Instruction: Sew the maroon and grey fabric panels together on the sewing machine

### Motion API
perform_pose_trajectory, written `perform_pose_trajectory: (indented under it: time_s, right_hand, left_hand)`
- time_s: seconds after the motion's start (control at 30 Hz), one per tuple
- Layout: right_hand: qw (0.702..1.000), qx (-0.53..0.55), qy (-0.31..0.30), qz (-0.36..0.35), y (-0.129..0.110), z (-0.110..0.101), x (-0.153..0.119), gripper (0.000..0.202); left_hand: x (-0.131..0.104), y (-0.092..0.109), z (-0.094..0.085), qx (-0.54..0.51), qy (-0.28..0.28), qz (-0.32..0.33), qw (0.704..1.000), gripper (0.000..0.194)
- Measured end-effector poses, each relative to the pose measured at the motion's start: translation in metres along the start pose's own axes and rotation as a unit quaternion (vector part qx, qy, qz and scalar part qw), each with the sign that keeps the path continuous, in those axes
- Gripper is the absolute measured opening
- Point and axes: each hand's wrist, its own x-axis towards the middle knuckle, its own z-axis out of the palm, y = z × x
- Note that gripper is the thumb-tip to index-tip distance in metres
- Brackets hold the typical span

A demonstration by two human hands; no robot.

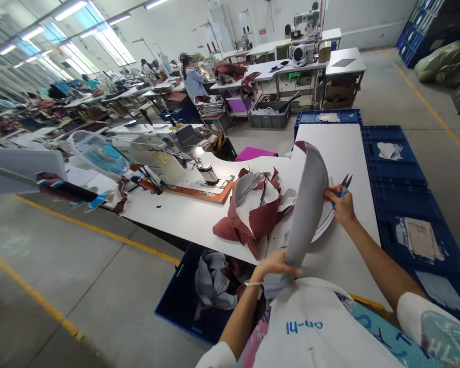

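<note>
A long, curved fabric piece [307,207], grey on the face toward me with a reddish-brown tip, stands upright between my hands. My left hand [279,265] is closed round its lower end. My right hand [340,204] is shut on small scissors [344,187] with blue handles, the dark blades pointing up and slightly apart. The fingertips of that hand also meet the fabric's right edge. Left of the piece lies a heap of reddish-brown and grey cut fabric [262,214]. Behind it, several pale curved pieces [324,225] rest on the white table [331,145].
A sewing machine [157,153] stands at the left of the table, with a blue fan [99,153] beside it. Below the front edge, a dark blue crate [176,301] holds fabric pieces. Blue crates [396,204] line the right side. A person [192,82] stands farther back.
</note>
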Motion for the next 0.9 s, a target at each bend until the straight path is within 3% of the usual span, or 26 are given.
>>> perform_pose_trajectory:
  time_s: [0.1, 0.2, 0.27, 0.33, 0.4, 0.47, 0.63, 0.9]
  right_hand:
    - [0.984, -0.135, 0.065, 0.097, 0.031, -0.023, 0.041, 0.047]
    - [0.965, -0.204, 0.026, 0.164, 0.058, -0.046, 0.022, 0.041]
    - [0.948, -0.23, -0.05, 0.216, 0.07, -0.059, -0.015, 0.045]
    - [0.913, -0.242, -0.168, 0.284, 0.08, -0.066, -0.06, 0.052]
    - [0.838, -0.242, -0.328, 0.364, 0.09, -0.068, -0.099, 0.059]
    - [0.783, -0.233, -0.413, 0.403, 0.098, -0.064, -0.123, 0.062]
    - [0.744, -0.289, -0.497, 0.339, 0.107, -0.046, -0.131, 0.061]
    - [0.741, -0.271, -0.521, 0.325, 0.113, -0.029, -0.118, 0.061]
  left_hand:
    - [0.01, -0.046, 0.039, 0.034, 0.072, -0.045, 0.996, 0.042]
    - [0.02, -0.072, 0.064, 0.016, 0.124, -0.072, 0.99, 0.038]
    - [0.024, -0.08, 0.067, -0.004, 0.144, -0.084, 0.986, 0.038]
    - [0.025, -0.085, 0.065, -0.025, 0.158, -0.094, 0.983, 0.041]
    - [0.023, -0.086, 0.061, -0.042, 0.166, -0.099, 0.98, 0.048]
    - [0.021, -0.086, 0.058, -0.057, 0.167, -0.099, 0.979, 0.055]
    - [0.015, -0.081, 0.057, -0.085, 0.173, -0.106, 0.975, 0.069]
    - [0.016, -0.072, 0.058, -0.093, 0.17, -0.093, 0.977, 0.068]
